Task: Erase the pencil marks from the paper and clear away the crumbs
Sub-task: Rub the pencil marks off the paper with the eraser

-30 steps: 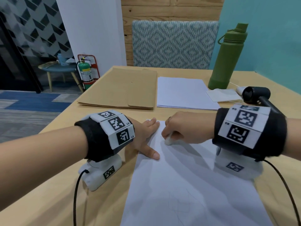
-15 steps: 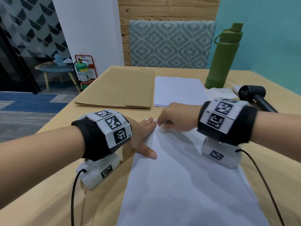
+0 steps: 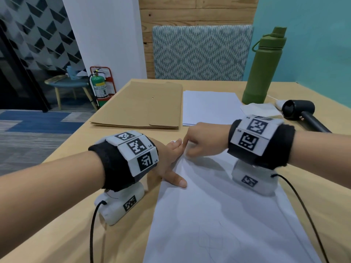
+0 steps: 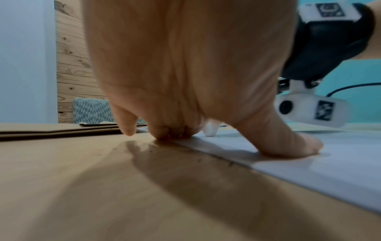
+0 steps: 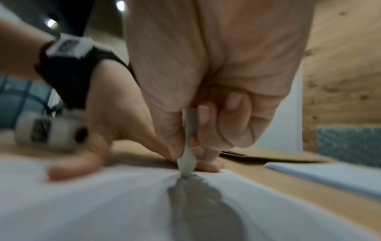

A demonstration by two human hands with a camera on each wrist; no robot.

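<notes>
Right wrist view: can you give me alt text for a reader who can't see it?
The right hand pinches a thin white eraser, its tip pressed onto the white paper. Beside it, the left hand rests on the sheet's edge; the picture is blurred.

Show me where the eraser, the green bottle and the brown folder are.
eraser (image 5: 186,164), right wrist view, lower tip.
green bottle (image 3: 263,69), head view, body.
brown folder (image 3: 144,105), head view, top face.
</notes>
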